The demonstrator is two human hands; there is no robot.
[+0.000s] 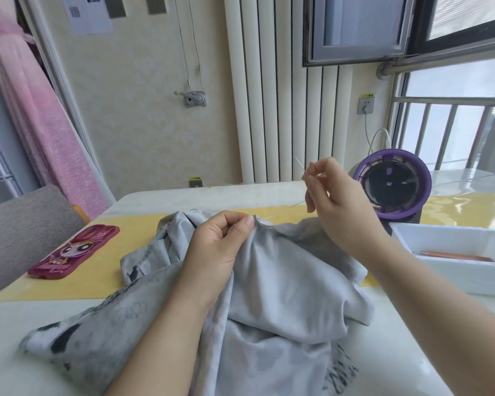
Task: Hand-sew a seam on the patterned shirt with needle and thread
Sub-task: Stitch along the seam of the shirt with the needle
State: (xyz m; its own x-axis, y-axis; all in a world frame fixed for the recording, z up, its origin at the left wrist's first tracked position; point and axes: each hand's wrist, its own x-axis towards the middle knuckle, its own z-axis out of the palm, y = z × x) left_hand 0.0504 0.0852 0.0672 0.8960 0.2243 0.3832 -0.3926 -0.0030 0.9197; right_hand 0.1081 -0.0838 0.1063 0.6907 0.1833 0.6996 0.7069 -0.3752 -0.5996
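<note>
Closest to the lens, two bare forearms reach over the pale grey, dark-blotched soft shirt [283, 281], which is heaped in loose folds on the glossy white table [12, 367]. The left hand [217, 244] pinches a raised fold of the shirt's edge between thumb and curled fingers. The right hand [335, 201], lifted well above the cloth, pinches a thin steel needle [300, 164] between thumb and forefinger, its other fingers loosely curled. I judge this to be the pull-through of a stitch, so the sewing is under way. How much seam is finished is hidden, and the thread is too fine to trace. Beyond stand a round purple fan [392, 187] and a white plastic tray [455, 244].
</note>
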